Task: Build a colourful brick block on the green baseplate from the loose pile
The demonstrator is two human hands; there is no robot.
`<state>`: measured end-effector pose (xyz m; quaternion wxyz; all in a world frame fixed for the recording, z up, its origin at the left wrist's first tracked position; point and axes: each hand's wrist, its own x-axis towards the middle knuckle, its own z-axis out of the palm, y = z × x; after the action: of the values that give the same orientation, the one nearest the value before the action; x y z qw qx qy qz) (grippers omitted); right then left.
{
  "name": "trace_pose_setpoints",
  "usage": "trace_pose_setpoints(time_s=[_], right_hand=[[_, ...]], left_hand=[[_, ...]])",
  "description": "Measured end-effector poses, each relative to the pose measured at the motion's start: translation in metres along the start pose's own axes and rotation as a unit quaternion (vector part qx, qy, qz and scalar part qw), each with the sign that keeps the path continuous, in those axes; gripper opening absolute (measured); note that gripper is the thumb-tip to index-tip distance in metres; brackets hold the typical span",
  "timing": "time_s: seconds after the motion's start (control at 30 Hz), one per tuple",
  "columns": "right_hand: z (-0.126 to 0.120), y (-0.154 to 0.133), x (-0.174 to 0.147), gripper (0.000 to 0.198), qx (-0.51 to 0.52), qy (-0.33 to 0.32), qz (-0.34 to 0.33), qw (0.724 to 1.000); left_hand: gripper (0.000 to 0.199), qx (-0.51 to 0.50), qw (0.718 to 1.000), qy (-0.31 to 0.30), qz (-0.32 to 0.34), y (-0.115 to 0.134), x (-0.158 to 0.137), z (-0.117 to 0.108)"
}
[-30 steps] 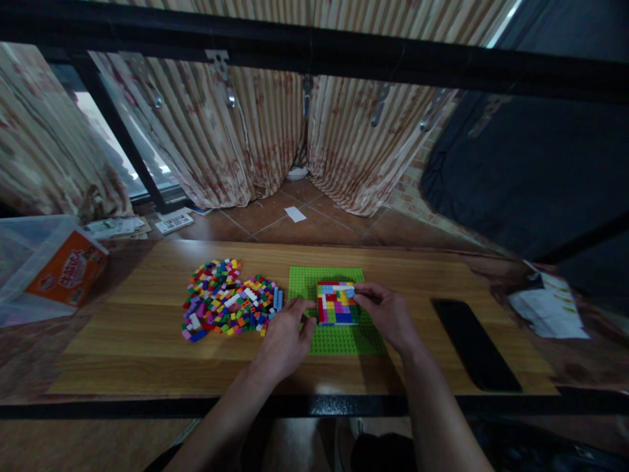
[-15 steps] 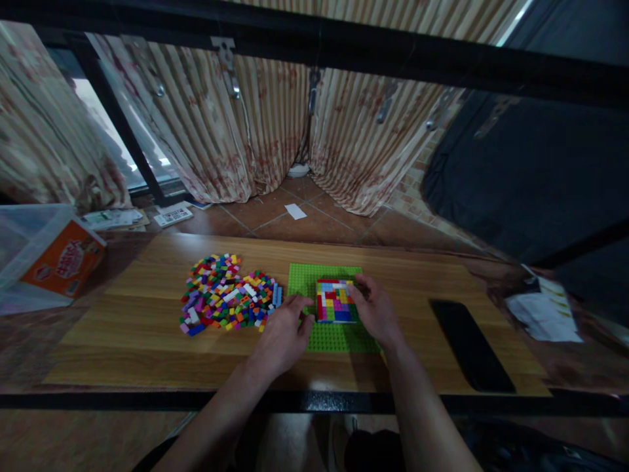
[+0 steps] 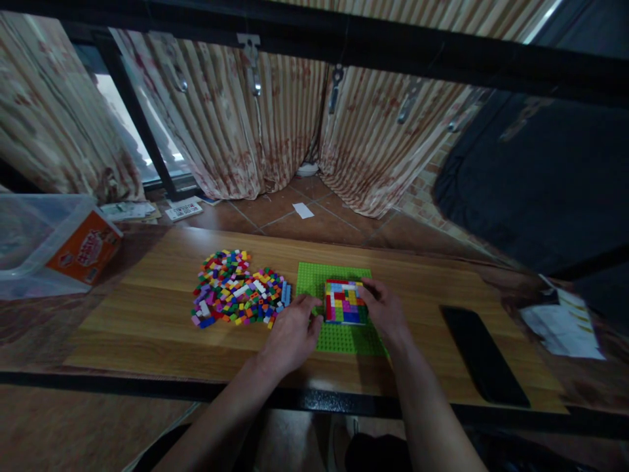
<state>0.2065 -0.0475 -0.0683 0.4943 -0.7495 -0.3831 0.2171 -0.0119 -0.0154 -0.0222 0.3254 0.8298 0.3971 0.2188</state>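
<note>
A square block of multicoloured toy bricks (image 3: 344, 308) rests on a green studded baseplate (image 3: 334, 342). At its right edge is my right hand (image 3: 388, 314), fingers bent, with the thumb over the upper right corner and the fingers behind that side. My left hand (image 3: 292, 331) hovers at the left edge of the baseplate, thumb and fingers apart, fingertips close to the block's left side. Nothing shows between the left fingers. Left of that hand lies a pile of loose bricks (image 3: 236, 292), with light blue long bricks (image 3: 285, 293) at its right end.
The wooden tabletop (image 3: 147, 328) carries a black phone-like slab (image 3: 484, 354) on the right. A clear plastic box (image 3: 44, 242) with an orange label stands off the left end. Papers (image 3: 563, 321) lie beyond the right end. A dark metal bar (image 3: 314, 33) crosses above.
The whole scene has shifted slightly to the right as the head view turned a little left. Both hands keep nearly the same places about the brick block.
</note>
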Motion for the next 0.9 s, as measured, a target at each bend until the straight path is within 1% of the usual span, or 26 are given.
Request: trace_pose_setpoints(time_s=[0.13,0.43,0.6,0.7,0.77,0.8,0.9], right_hand=[[0.001,0.005,0.001,0.046,0.019,-0.001,0.009,1.0],[0.005,-0.006,-0.01,0.044,0.006,0.018,-0.03,0.999],[0.003,-0.008,-0.012,0.048,-0.022,0.016,-0.027,0.999],[-0.002,-0.01,-0.013,0.05,0.007,0.013,-0.011,1.0],[-0.005,-0.013,-0.013,0.052,0.048,0.035,0.017,0.998],[-0.008,-0.016,-0.013,0.052,0.068,0.058,0.032,0.995],[-0.014,-0.024,-0.01,0.045,0.112,0.163,0.043,0.979]], left_hand=[[0.026,-0.003,1.0,-0.005,-0.007,0.001,-0.001,0.0],[0.026,-0.002,1.0,0.001,0.0,0.001,-0.005,0.001],[0.025,0.011,1.0,0.011,0.014,0.003,-0.014,-0.001],[0.023,0.027,0.999,0.02,-0.004,0.0,-0.015,-0.007],[0.022,0.035,0.998,0.038,-0.024,-0.003,-0.013,-0.013],[0.022,0.035,0.998,0.048,-0.032,-0.005,-0.011,-0.017],[0.021,0.024,0.996,0.077,-0.041,-0.011,-0.006,-0.028]])
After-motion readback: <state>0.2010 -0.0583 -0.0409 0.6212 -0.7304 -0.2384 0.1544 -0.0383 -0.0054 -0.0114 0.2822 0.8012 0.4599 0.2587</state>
